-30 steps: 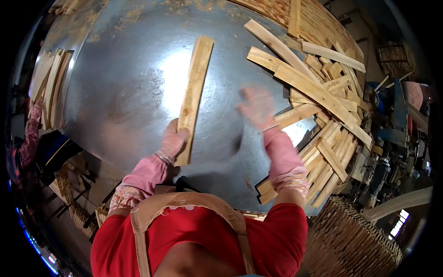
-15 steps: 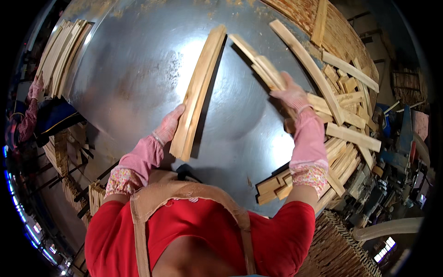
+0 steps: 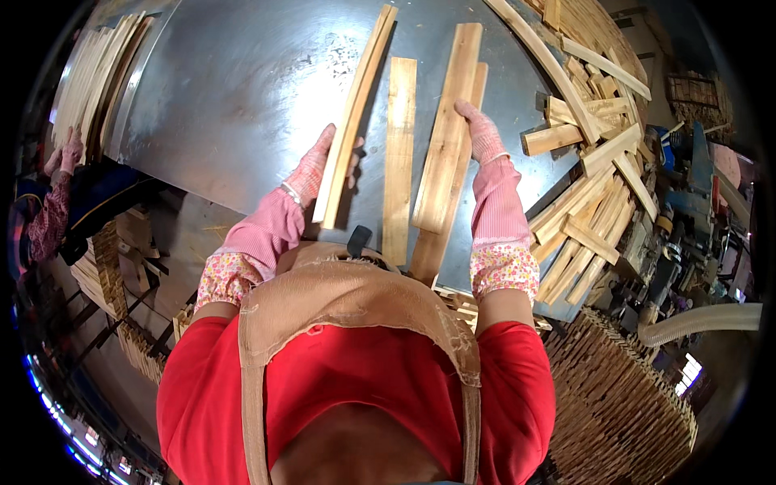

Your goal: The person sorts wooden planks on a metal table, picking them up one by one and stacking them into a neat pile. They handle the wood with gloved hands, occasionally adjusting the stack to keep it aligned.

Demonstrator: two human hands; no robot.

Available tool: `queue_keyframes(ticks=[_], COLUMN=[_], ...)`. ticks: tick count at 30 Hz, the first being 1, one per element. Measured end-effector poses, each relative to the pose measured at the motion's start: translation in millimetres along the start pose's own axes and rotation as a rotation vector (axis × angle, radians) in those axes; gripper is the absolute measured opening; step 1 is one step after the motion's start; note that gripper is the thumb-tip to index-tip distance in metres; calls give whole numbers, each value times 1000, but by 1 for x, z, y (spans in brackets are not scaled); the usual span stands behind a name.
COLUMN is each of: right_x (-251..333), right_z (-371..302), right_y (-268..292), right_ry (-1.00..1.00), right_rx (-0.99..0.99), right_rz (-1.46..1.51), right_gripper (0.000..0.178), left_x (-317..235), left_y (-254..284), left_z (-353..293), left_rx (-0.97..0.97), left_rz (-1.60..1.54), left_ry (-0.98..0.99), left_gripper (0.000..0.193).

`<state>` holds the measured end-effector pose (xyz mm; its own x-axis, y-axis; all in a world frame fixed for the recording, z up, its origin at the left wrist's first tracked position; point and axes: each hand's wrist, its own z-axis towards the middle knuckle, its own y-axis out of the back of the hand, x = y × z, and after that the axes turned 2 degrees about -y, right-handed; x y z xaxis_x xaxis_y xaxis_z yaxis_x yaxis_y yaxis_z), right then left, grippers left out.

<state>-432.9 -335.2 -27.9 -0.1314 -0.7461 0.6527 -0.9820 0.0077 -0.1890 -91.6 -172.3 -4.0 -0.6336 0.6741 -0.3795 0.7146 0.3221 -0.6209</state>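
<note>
Wooden slats [image 3: 447, 153] held on either side of one middle slat [image 3: 399, 162]

The middle slat lay between my two hands, face up on the metal desk [image 3: 218, 89], its near end close to my apron [image 3: 356, 295]. Neither hand touched it, and it ran roughly away from me.

Just left of the middle slat, my left hand [image 3: 313, 172] grasped a narrow pair [image 3: 354, 121] of slats turned up on edge. My palm was on their left side and my fingertips showed past the right, probably so that the two pressed together and did not slip apart. I had them below their midpoint, which I judged let the far ends lean a little.

Just right of the middle slat, my right hand [image 3: 482, 136] clasped two overlapped slats by their right edge, one digit over the upper face. The lower one stuck out nearer me. I could not tell how my hidden fingers wrapped underneath; the side grip seemed meant to leave the broad faces uncovered.

Well to the right of the middle slat, a loose pile [image 3: 602, 109] lay crisscrossed, apparently just heaped there. Far to its left, another person's hand [image 3: 69, 152] was at a stack [image 3: 101, 77] of slats set side by side.
</note>
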Motion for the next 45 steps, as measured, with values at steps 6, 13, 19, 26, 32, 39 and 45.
queue_keyframes(ticks=[6,13,19,26,32,39,45], right_x=[-9,-78,-25,-78,-139,-123,-140], right_z=[-89,-53,-56,-67,-133,-76,-20], right_y=[-168,-145,-242,-227,-130,-87,-168], right_ry=[117,202,118,458,145,108,387], right_rx=[-148,-67,-159,-499,-611,-173,-152], right_rz=[-494,9,83,-1132,-1241,132,-119], right_gripper=[77,53,48,80,80,55,48], left_x=[48,5,-14,-17,-47,-68,-47], left_y=[22,65,52,80,95,61,70], left_z=[45,9,-26,-33,-51,-88,-85], left_rx=[6,-61,69,392,-200,-682,-619], left_rz=[-258,-44,-170,-316,380,1705,1661], left_ry=[-140,-70,13,43,-229,-116,-378], left_gripper=[79,83,93,85,79,103,107])
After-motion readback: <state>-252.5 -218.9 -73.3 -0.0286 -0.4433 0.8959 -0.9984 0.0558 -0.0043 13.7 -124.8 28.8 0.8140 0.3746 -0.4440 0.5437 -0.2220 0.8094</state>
